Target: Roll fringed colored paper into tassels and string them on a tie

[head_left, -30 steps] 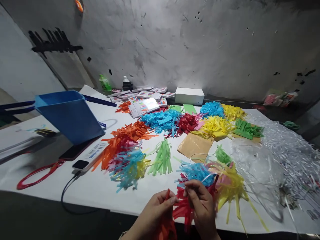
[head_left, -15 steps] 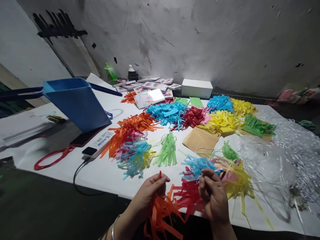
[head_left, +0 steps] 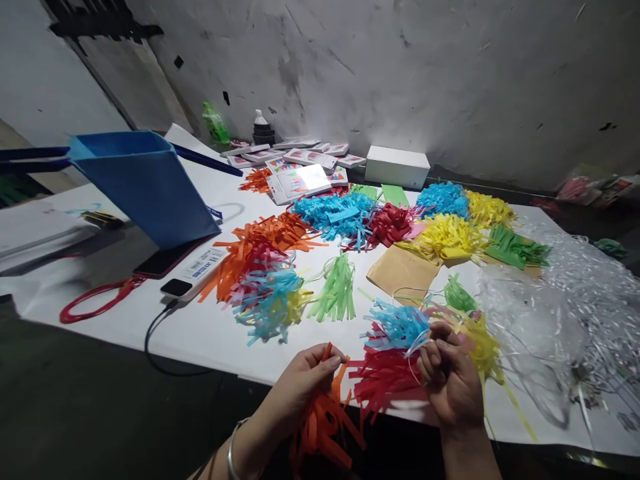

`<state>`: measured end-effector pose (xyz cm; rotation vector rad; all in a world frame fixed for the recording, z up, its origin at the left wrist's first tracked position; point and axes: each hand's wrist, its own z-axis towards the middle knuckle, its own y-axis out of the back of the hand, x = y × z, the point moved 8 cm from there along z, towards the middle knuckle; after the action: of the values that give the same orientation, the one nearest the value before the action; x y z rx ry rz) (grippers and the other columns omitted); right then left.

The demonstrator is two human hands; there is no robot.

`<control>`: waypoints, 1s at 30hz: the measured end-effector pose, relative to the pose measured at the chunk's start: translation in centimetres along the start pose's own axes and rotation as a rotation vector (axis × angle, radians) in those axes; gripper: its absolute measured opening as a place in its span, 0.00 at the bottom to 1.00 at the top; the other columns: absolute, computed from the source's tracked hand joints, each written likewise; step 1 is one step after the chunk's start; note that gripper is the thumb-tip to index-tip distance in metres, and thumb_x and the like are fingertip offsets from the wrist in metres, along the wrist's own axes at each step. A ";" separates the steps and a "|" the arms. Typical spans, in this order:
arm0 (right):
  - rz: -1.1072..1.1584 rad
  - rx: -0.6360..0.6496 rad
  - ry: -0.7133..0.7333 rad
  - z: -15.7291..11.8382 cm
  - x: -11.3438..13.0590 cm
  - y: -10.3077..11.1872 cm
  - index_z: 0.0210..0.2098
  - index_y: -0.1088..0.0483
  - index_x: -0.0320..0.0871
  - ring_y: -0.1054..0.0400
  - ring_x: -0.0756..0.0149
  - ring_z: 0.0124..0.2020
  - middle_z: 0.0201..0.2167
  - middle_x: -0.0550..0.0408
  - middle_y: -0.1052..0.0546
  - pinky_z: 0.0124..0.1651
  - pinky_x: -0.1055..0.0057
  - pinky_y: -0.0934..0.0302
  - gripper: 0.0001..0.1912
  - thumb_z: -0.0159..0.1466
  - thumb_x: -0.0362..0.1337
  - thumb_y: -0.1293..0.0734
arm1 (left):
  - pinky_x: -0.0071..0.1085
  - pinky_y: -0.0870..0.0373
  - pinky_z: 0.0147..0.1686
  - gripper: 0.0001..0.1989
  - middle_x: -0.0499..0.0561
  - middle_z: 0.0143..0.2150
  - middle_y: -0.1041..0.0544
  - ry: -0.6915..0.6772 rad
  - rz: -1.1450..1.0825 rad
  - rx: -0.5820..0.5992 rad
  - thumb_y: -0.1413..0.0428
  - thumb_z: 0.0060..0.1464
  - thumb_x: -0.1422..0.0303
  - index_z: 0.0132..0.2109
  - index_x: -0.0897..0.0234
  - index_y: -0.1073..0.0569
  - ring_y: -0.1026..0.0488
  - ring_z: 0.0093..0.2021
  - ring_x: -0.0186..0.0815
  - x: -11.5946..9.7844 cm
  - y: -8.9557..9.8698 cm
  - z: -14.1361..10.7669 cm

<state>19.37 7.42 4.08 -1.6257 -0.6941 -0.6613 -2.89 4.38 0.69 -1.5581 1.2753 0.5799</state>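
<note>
In the lower middle of the frame, the orange tassel [head_left: 323, 430] hung by the near edge of the desk [head_left: 215, 333], its twisted top clamped in the left hand [head_left: 311, 375], presumably so its strips fell clear. The right hand [head_left: 453, 377], pinched on white string [head_left: 416, 345], was apart. Mid-frame, a green tassel [head_left: 335, 293] lay separate, perhaps against tangling.

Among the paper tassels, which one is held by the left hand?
The orange tassel hanging from the left hand; the orange bundle farther back and the light green tassel lie on the white table.
</note>
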 end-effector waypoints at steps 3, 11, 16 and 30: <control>0.003 -0.003 -0.002 0.1 0.1 0.0 0.37 0.25 0.46 0.56 0.80 0.13 0.15 0.67 0.38 0.15 0.84 0.54 0.09 0.56 0.37 0.28 | 0.25 0.38 0.32 0.12 0.47 0.27 0.25 -0.096 0.291 0.033 0.38 0.52 0.61 0.35 0.66 0.21 0.32 0.29 0.32 -1.0 -1.3 0.4; -0.046 0.079 0.030 -0.2 0.1 -1.3 0.38 0.26 0.46 0.55 0.79 0.13 0.16 0.68 0.40 0.16 0.83 0.53 0.07 0.59 0.38 0.30 | 0.34 0.33 0.40 0.15 0.56 0.41 0.17 -0.383 1.033 0.090 0.47 0.54 0.73 0.46 0.62 0.20 0.23 0.39 0.44 -0.4 -9.0 3.8; -0.096 0.033 0.067 -0.5 0.8 -0.2 0.38 0.26 0.45 0.50 0.78 0.16 0.16 0.66 0.39 0.18 0.83 0.51 0.09 0.57 0.38 0.28 | 0.31 0.37 0.32 0.11 0.55 0.31 0.21 -0.413 1.101 0.090 0.49 0.53 0.75 0.31 0.64 0.21 0.27 0.32 0.41 -0.9 -9.6 4.5; -1.290 0.439 0.891 -5.0 3.0 -9.0 0.61 0.37 0.47 0.37 0.55 0.59 0.56 0.47 0.30 0.62 0.52 0.41 0.28 0.62 0.25 0.40 | 0.28 0.34 0.35 0.09 0.53 0.36 0.20 -0.587 1.208 0.051 0.47 0.58 0.72 0.40 0.60 0.21 0.24 0.36 0.39 -8.9 -6.7 -1.9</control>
<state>14.39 3.97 12.86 -0.1928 -1.0382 -1.8228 -0.12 6.20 11.45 -0.3321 1.6147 1.5824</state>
